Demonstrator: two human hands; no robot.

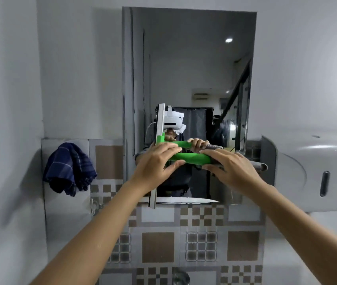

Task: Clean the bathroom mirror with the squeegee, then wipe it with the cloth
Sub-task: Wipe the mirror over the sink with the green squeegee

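Note:
A tall wall mirror (pixel 192 64) fills the upper middle of the head view. I hold a squeegee (pixel 191 158) with a green handle lying level and a silver blade standing upright against the mirror's lower left part. My left hand (pixel 157 161) grips the handle near the blade. My right hand (pixel 228 165) grips the handle's far end, where a grey spring-like shaft sticks out to the right. A dark blue checked cloth (pixel 68 167) hangs on the tiled wall left of the mirror, apart from both hands.
A white paper dispenser (pixel 315 171) juts from the wall at the right, close to my right hand. Patterned brown and grey tiles (pixel 157 247) cover the wall below the mirror. A metal tap (pixel 181 278) shows at the bottom edge. Plain white walls stand on both sides.

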